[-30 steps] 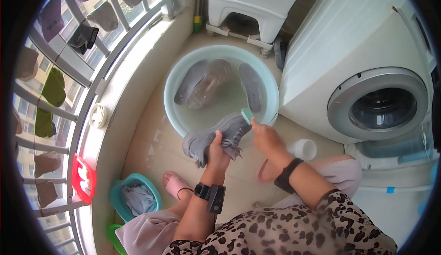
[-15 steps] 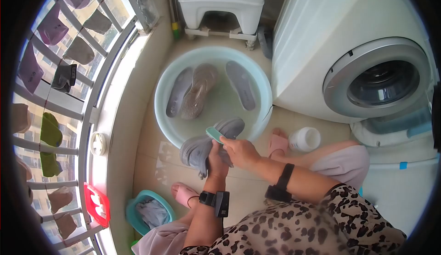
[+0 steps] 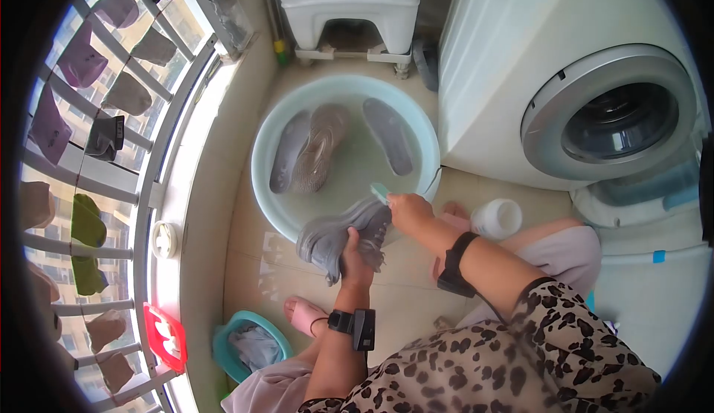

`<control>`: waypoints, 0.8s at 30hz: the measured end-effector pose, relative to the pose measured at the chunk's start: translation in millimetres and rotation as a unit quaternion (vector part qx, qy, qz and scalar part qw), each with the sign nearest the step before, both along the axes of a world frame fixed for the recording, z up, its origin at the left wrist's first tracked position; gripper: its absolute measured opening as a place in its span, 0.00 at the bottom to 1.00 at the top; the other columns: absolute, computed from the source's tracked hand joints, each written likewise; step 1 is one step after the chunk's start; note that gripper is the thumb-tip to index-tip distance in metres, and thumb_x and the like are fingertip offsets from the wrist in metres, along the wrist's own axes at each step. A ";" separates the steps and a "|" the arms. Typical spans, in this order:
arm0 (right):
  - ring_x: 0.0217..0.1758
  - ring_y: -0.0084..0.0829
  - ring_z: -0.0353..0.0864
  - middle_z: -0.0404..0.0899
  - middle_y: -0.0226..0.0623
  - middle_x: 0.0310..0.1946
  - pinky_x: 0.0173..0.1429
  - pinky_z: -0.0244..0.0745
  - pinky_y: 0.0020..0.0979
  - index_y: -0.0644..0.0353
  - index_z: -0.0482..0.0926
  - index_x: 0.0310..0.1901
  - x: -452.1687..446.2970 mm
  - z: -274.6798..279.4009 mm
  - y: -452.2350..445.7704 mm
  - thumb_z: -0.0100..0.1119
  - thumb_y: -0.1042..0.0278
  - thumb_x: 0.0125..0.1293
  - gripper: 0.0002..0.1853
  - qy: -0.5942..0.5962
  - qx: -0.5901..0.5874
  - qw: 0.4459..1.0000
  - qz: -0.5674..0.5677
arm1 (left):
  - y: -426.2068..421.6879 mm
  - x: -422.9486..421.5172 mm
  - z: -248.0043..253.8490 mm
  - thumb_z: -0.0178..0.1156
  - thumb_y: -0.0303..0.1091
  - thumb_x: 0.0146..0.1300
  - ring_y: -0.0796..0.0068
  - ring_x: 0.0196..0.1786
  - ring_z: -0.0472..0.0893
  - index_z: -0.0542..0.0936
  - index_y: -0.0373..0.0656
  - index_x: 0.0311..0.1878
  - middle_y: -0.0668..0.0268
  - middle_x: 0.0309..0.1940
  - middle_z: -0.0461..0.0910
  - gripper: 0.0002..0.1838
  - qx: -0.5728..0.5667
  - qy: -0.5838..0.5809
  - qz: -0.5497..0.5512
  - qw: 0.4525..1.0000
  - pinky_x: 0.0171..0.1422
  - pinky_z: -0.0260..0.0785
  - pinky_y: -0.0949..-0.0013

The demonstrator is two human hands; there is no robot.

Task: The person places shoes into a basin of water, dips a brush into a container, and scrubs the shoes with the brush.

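My left hand point(image 3: 357, 263) is wrapped round a wet grey shoe point(image 3: 321, 236), held tilted over the near rim of a pale blue basin point(image 3: 259, 142). In my right hand point(image 3: 409, 212) is a small light green brush point(image 3: 380, 192), at the shoe's right end; whether its bristles touch the shoe is hidden. Inside the basin, a second shoe point(image 3: 321, 149) lies in cloudy water. A grey insole point(image 3: 288, 153) rests to its left, and another insole point(image 3: 388, 136) lies on the basin's right side.
A front-loading washing machine point(image 3: 491, 127) stands at the right, with a white tub point(image 3: 497, 219) on the floor near it. At lower left are a teal bowl point(image 3: 277, 324) of cloth and a red basket point(image 3: 181, 346). Several socks point(image 3: 128, 93) hang along the window railing.
My right hand has moved the brush up and to the right, from the shoe's middle to its right end. The shoe has turned in my left hand.
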State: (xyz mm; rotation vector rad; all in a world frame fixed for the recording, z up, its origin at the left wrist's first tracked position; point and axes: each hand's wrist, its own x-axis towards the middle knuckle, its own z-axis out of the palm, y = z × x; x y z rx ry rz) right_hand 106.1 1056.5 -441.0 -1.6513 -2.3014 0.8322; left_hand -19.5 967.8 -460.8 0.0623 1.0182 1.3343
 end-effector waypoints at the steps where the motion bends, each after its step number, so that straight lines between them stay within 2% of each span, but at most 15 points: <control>1: 0.35 0.50 0.81 0.81 0.46 0.27 0.38 0.75 0.49 0.59 0.77 0.35 -0.5 0.1 -2.2 0.55 0.70 0.56 0.06 0.015 0.003 1.000 0.000 | -0.7 0.2 -3.6 0.46 0.54 0.70 0.70 0.38 0.78 0.72 0.42 0.55 0.62 0.43 0.78 0.25 0.013 -0.008 -0.003 1.000 0.37 0.70 0.70; 2: 0.35 0.50 0.81 0.81 0.46 0.27 0.38 0.74 0.49 0.59 0.77 0.35 -2.6 -0.7 -4.8 0.55 0.70 0.56 0.06 0.029 0.005 1.000 0.004 | -1.6 1.9 -8.0 0.46 0.54 0.70 0.70 0.38 0.79 0.72 0.42 0.55 0.62 0.42 0.78 0.25 0.024 -0.016 -0.002 1.000 0.38 0.70 0.70; 3: 0.32 0.53 0.80 0.79 0.49 0.25 0.35 0.73 0.50 0.58 0.77 0.41 -14.3 0.4 -11.7 0.52 0.70 0.61 0.08 0.051 0.036 0.993 0.101 | -1.2 5.2 -5.2 0.45 0.54 0.70 0.70 0.37 0.78 0.73 0.42 0.55 0.64 0.41 0.79 0.25 0.020 -0.014 0.019 1.000 0.36 0.69 0.70; 4: 0.32 0.53 0.80 0.79 0.49 0.25 0.35 0.73 0.50 0.58 0.77 0.41 -18.0 3.9 -12.4 0.52 0.69 0.61 0.08 0.048 0.029 0.993 0.104 | -2.7 2.0 -9.2 0.45 0.54 0.70 0.70 0.38 0.78 0.73 0.42 0.55 0.64 0.42 0.79 0.25 0.025 -0.022 0.008 0.999 0.37 0.69 0.70; 6: 0.32 0.53 0.80 0.79 0.50 0.25 0.35 0.73 0.50 0.57 0.77 0.41 -23.2 12.1 -18.4 0.52 0.69 0.61 0.08 0.047 0.014 0.993 0.105 | -9.4 -7.9 -18.0 0.45 0.53 0.71 0.71 0.41 0.78 0.72 0.41 0.56 0.64 0.43 0.78 0.25 0.033 -0.034 -0.020 0.999 0.38 0.70 0.70; 7: 0.32 0.53 0.80 0.79 0.50 0.25 0.35 0.73 0.50 0.57 0.77 0.41 -15.9 4.7 -4.7 0.52 0.69 0.61 0.08 -0.009 0.009 0.997 0.074 | -8.3 -4.6 -4.6 0.45 0.54 0.71 0.71 0.40 0.78 0.72 0.41 0.56 0.64 0.43 0.78 0.25 0.011 -0.015 -0.027 0.999 0.38 0.70 0.70; 9: 0.32 0.54 0.79 0.79 0.50 0.26 0.35 0.74 0.49 0.58 0.77 0.40 9.8 -3.1 18.8 0.51 0.69 0.61 0.08 -0.082 -0.043 0.995 0.026 | -5.2 6.1 -6.0 0.46 0.53 0.71 0.70 0.40 0.78 0.71 0.40 0.56 0.63 0.43 0.78 0.25 -0.003 -0.018 0.045 0.999 0.39 0.70 0.69; 10: 0.33 0.54 0.79 0.79 0.50 0.26 0.35 0.74 0.49 0.58 0.77 0.41 9.3 -5.2 14.2 0.51 0.69 0.61 0.08 -0.048 -0.021 0.998 0.031 | -3.7 9.7 -8.9 0.46 0.52 0.71 0.70 0.40 0.78 0.71 0.40 0.57 0.63 0.44 0.78 0.25 -0.009 -0.023 0.077 0.997 0.40 0.70 0.69; 12: 0.33 0.54 0.79 0.79 0.50 0.26 0.36 0.74 0.49 0.58 0.77 0.42 -3.3 -0.8 -7.7 0.51 0.69 0.62 0.09 0.021 0.023 0.998 0.049 | -6.4 3.0 -9.1 0.47 0.50 0.71 0.67 0.46 0.78 0.70 0.40 0.59 0.60 0.48 0.76 0.24 -0.027 -0.043 0.025 0.998 0.46 0.70 0.66; 14: 0.33 0.54 0.80 0.79 0.52 0.25 0.37 0.73 0.50 0.58 0.77 0.46 -29.1 22.7 -44.7 0.51 0.69 0.62 0.12 0.090 0.008 0.992 0.089 | -7.6 -3.7 -8.7 0.47 0.47 0.71 0.64 0.51 0.77 0.68 0.39 0.60 0.58 0.52 0.75 0.24 -0.012 -0.058 0.004 0.998 0.52 0.70 0.63; 16: 0.34 0.54 0.80 0.80 0.53 0.28 0.38 0.74 0.49 0.58 0.77 0.50 -12.4 4.6 -32.9 0.52 0.68 0.63 0.14 0.044 0.018 0.997 0.064 | -6.6 -6.0 -13.7 0.46 0.45 0.72 0.61 0.54 0.76 0.66 0.38 0.62 0.55 0.55 0.73 0.23 0.040 -0.077 0.021 0.996 0.57 0.69 0.60; 18: 0.36 0.51 0.81 0.80 0.53 0.29 0.39 0.74 0.50 0.58 0.78 0.45 24.1 -26.5 5.9 0.51 0.67 0.62 0.11 -0.101 -0.011 0.995 -0.016 | 1.7 -3.7 1.9 0.45 0.42 0.73 0.54 0.60 0.72 0.63 0.34 0.62 0.51 0.60 0.69 0.23 0.035 -0.098 0.077 0.992 0.64 0.66 0.53; 20: 0.34 0.46 0.82 0.81 0.52 0.30 0.38 0.75 0.47 0.60 0.77 0.48 68.7 -60.6 20.0 0.53 0.63 0.64 0.15 0.046 0.079 0.995 -0.042 | 7.7 -4.1 18.3 0.44 0.40 0.73 0.52 0.62 0.71 0.62 0.32 0.62 0.50 0.61 0.68 0.23 0.037 -0.127 0.112 0.985 0.67 0.64 0.51; 23: 0.31 0.38 0.82 0.81 0.47 0.29 0.36 0.74 0.39 0.60 0.75 0.55 63.7 -24.8 30.7 0.57 0.55 0.63 0.23 0.265 -0.041 0.941 -0.205 | 15.6 -10.0 35.7 0.41 0.41 0.74 0.49 0.65 0.66 0.60 0.27 0.63 0.47 0.62 0.65 0.25 0.050 -0.242 0.135 0.960 0.70 0.60 0.48; 24: 0.32 0.36 0.81 0.81 0.45 0.29 0.37 0.74 0.37 0.61 0.74 0.56 58.8 -1.9 28.8 0.58 0.52 0.62 0.26 0.332 -0.149 0.904 -0.224 | 17.7 -11.3 39.5 0.41 0.42 0.74 0.48 0.66 0.66 0.60 0.27 0.63 0.47 0.63 0.65 0.26 0.050 -0.253 0.150 0.954 0.70 0.59 0.48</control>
